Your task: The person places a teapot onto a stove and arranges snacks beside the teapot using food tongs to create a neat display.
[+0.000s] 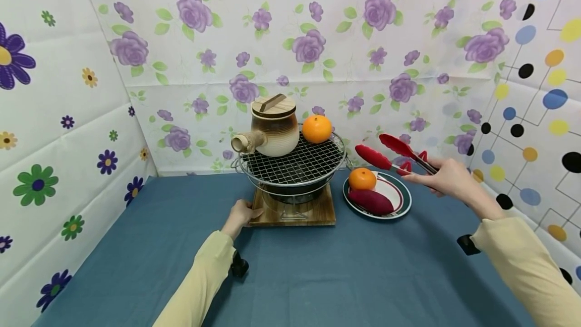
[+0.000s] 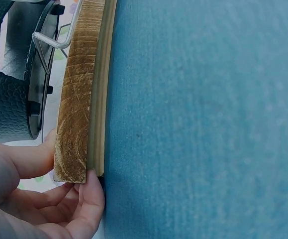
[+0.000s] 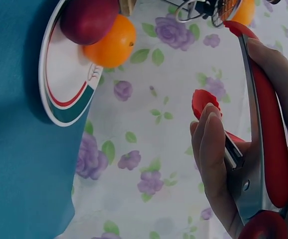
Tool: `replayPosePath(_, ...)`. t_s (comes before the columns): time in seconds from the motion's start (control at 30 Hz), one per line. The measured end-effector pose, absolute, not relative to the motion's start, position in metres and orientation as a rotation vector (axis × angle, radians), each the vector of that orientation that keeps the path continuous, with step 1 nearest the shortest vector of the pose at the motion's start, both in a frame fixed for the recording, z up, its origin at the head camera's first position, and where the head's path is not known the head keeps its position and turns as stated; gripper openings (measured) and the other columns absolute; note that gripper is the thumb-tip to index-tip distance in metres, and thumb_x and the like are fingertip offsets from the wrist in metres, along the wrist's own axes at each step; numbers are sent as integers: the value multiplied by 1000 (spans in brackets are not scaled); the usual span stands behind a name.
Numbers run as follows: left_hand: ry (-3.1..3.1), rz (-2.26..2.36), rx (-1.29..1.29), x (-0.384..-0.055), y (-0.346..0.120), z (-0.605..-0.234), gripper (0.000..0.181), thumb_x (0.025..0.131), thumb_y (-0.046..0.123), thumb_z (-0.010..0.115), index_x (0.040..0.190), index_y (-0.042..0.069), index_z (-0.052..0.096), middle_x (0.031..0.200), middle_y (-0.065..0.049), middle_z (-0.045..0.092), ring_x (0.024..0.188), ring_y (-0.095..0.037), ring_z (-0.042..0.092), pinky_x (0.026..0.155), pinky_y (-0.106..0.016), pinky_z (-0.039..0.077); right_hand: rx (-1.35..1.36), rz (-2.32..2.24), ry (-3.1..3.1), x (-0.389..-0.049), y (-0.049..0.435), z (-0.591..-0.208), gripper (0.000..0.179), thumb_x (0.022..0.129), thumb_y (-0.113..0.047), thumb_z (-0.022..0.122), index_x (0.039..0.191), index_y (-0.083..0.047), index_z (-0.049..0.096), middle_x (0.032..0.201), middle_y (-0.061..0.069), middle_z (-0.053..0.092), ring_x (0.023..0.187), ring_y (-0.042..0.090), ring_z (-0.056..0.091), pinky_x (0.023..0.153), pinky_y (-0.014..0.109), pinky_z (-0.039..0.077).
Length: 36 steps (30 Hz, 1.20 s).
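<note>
My left hand (image 1: pixel 240 213) grips the left front corner of a wooden board (image 1: pixel 313 216), thumb on top and fingers at its edge. On that board stands a round black stove (image 2: pixel 9 94) topped by a wire grill rack (image 1: pixel 290 170). A clay teapot (image 1: pixel 275 132) with a wooden lid and an orange (image 1: pixel 316 129) sit on the rack. In my right hand (image 1: pixel 447 178) are red-tipped tongs (image 1: pixel 404 153), their arms spread apart with nothing between them. They hang above and right of a plate (image 1: pixel 401 206) bearing another orange (image 1: pixel 362 179) and a purple sweet potato (image 1: pixel 372 202).
A blue cloth (image 1: pixel 327 276) covers the table. Flower-printed sheeting (image 1: pixel 272 29) rises close behind the stove, with more patterned sheets at left and right. The plate stands just right of the board.
</note>
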State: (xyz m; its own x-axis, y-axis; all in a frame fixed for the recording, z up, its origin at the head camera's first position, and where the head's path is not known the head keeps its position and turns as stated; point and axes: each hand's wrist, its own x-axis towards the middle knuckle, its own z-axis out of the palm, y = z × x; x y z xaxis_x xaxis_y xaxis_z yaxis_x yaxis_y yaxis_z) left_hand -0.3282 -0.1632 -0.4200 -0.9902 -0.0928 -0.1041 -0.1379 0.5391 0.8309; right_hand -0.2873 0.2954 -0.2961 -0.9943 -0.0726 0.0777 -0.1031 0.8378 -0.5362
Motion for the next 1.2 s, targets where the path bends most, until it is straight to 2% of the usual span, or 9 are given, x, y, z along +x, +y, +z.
replayPosePath(0.1,2714,1468,-205,-328,-163,-420,44,85,11,65,58,14,31,50,1,29,41,-11,36,52,-33,47,113,839,-3010,-288,298,-298,87,71,-63,62,128,1,45,58,5,55,52,20,55,53,34,42)
replayPosePath(0.17,2713,1469,-203,-328,-163,-420,44,85,11,65,58,14,31,50,1,29,42,-12,37,52,-33,47,103,829,-3035,-288,300,-299,100,71,-65,62,135,5,33,58,4,56,53,19,55,54,34,43)
replayPosePath(0.3,2705,1479,-203,-327,-163,-419,46,85,11,65,58,14,29,49,1,27,41,-11,35,50,-32,46,99,836,-3049,-289,303,-302,96,70,-65,61,130,6,39,59,5,57,54,19,57,54,35,45)
replayPosePath(0.43,2701,1487,-195,-327,-163,-418,48,85,11,65,57,15,26,47,1,26,39,-11,32,49,-31,44,111,862,-3051,-291,305,-306,82,71,-63,62,118,2,49,60,6,57,55,20,58,55,34,46)
replayPosePath(0.6,2692,1496,-186,-326,-163,-417,41,86,11,64,59,13,33,49,1,27,40,-10,33,49,-30,44,128,893,-3071,-292,305,-313,91,72,-62,63,128,7,42,60,7,57,53,21,57,56,34,47)
replayPosePath(0.73,2685,1500,-182,-326,-163,-418,31,86,9,63,63,8,43,51,0,32,42,-11,36,52,-32,47,128,901,-3069,-293,304,-317,82,71,-62,64,118,5,49,58,9,54,50,21,55,55,36,47)
replayPosePath(0.97,2687,1501,-197,-326,-163,-418,38,86,9,64,58,12,38,48,1,30,40,-10,34,48,-30,43,127,903,-3088,-297,303,-322,92,71,-62,63,125,10,43,56,9,53,48,21,54,55,36,47)
replayPosePath(1.07,2682,1500,-199,-326,-163,-418,28,86,9,64,64,6,47,50,0,33,41,-10,35,51,-31,45,130,894,-3099,-299,303,-323,92,72,-62,63,125,10,43,55,9,52,46,21,53,55,37,47)
replayPosePath(1.2,2674,1503,-194,-326,-163,-418,16,86,9,63,87,-6,59,55,-4,41,42,-11,38,55,-33,48,131,866,-3116,-300,303,-324,89,72,-62,63,123,10,45,54,8,53,46,20,53,53,35,46)
